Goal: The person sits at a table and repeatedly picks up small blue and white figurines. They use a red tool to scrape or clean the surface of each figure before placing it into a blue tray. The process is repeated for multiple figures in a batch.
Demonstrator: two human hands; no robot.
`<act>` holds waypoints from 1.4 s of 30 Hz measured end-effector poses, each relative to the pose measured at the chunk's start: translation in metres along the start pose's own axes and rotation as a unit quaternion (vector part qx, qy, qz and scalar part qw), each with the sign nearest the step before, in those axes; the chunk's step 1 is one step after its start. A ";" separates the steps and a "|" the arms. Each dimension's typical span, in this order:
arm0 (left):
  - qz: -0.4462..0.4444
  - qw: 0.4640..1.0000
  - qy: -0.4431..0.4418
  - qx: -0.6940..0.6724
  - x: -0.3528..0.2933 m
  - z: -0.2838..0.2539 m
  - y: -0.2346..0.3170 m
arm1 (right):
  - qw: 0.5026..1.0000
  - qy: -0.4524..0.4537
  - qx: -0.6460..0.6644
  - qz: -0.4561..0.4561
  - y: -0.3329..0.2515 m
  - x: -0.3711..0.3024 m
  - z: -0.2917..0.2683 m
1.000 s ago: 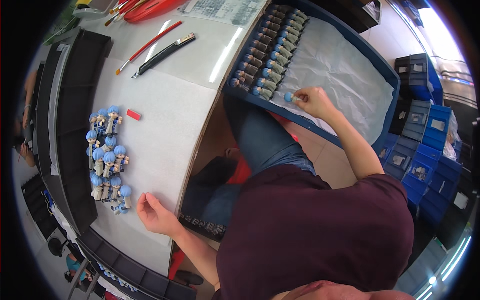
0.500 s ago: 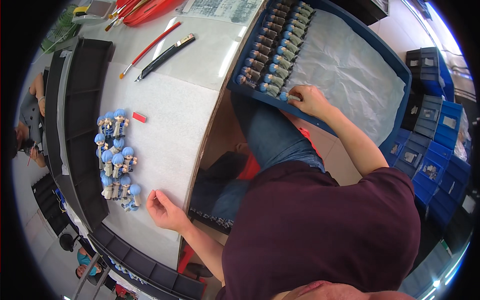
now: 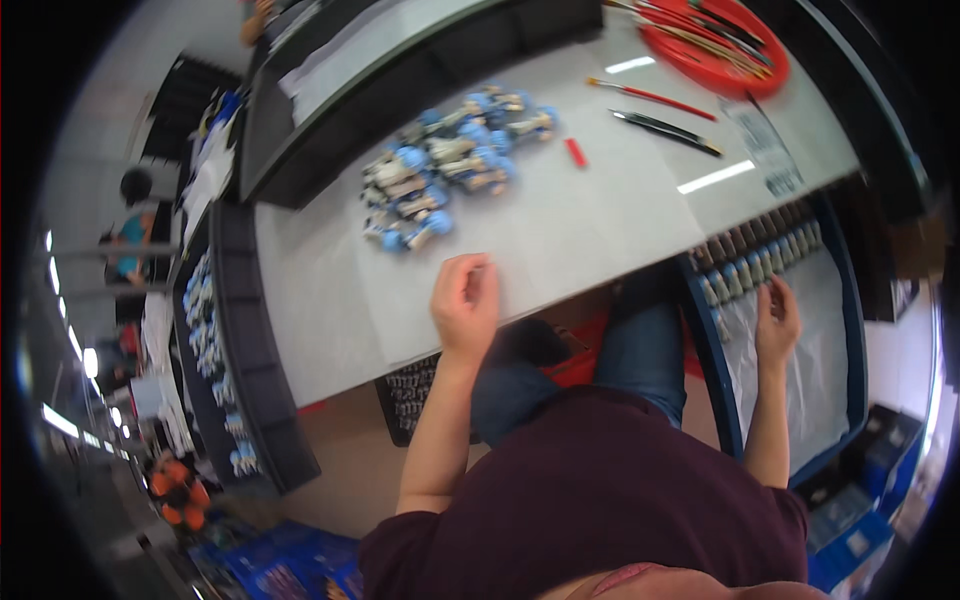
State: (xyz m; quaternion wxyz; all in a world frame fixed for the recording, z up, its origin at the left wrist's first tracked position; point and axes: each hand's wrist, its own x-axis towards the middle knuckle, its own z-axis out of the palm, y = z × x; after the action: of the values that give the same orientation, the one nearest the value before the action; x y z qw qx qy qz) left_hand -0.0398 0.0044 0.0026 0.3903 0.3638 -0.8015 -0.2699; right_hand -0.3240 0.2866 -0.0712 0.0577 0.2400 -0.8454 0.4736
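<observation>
Over the near edge of the worktable (image 3: 570,235), my left hand (image 3: 466,305) hovers with fingers loosely curled. A hollow shows between its thumb and fingers, and I see nothing in it. Beyond it lies a cluster of small blue-haired figurines (image 3: 455,150), blurred by motion. My right hand (image 3: 778,320) is over a blue tray (image 3: 852,300) lined with white sheeting, thumb and fingertips apart, nothing visible between them. Rows of figurines (image 3: 762,262) stand along the tray's far side, just beyond those fingers. One more figurine (image 3: 720,322) lies at the tray's left edge, starting another row.
A red block (image 3: 575,153) lies right of the cluster. Farther right are a red-handled brush (image 3: 655,100), a black tool (image 3: 668,133) and a red dish (image 3: 775,75) of brushes. Dark trays (image 3: 430,75) border the far side; another (image 3: 250,370) holds figurines at left.
The view has swung round, so the table lies ahead. My right hand has let go of a figurine in the tray and lifted off. My left hand stays loosely curled near the cluster.
</observation>
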 end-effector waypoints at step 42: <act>0.031 0.996 -0.006 -0.079 -0.004 -0.025 0.017 | 0.776 -0.416 0.460 0.119 -0.247 -0.036 0.166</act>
State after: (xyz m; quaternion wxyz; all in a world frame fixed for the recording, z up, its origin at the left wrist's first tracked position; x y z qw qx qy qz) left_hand -0.0236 0.0144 0.0271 0.4213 0.3056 -0.7908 -0.3221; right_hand -0.1576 0.0545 0.0176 -0.4731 0.3090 -0.4908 0.6632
